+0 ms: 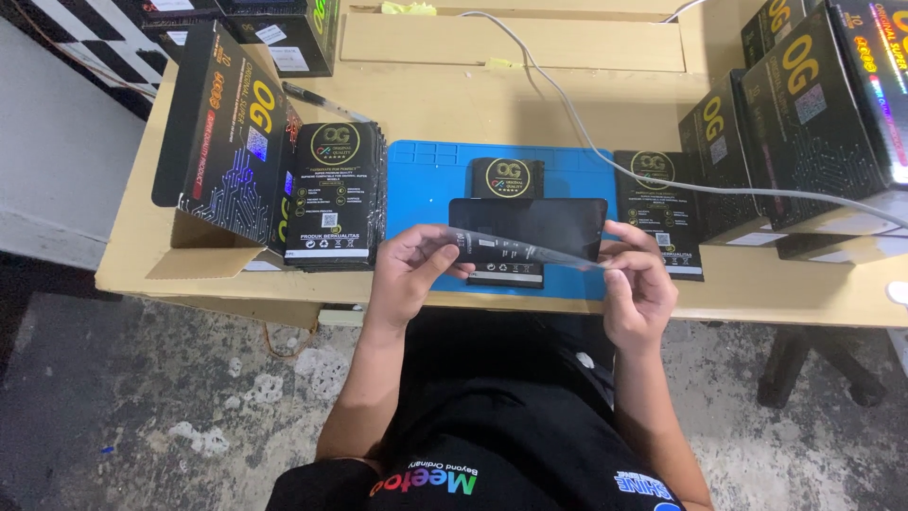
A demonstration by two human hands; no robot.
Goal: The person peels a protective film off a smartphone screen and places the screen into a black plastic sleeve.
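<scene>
Both forearms reach up from the near edge of the wooden table (426, 104), elbows tucked in. The left hand (409, 270) pinches one end of a thin clear film (530, 251) with thumb over fingers; the right hand (638, 284) pinches the other end — the film is stretched between them, just above a black screen panel (544, 222) over the blue mat (416, 180) near the front edge.

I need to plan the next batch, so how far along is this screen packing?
Done: a stack of black sleeves lies left of the blue mat. In hand: the left hand and right hand hold a clear film over a dark screen. Left: more sleeves wait at right.
</scene>
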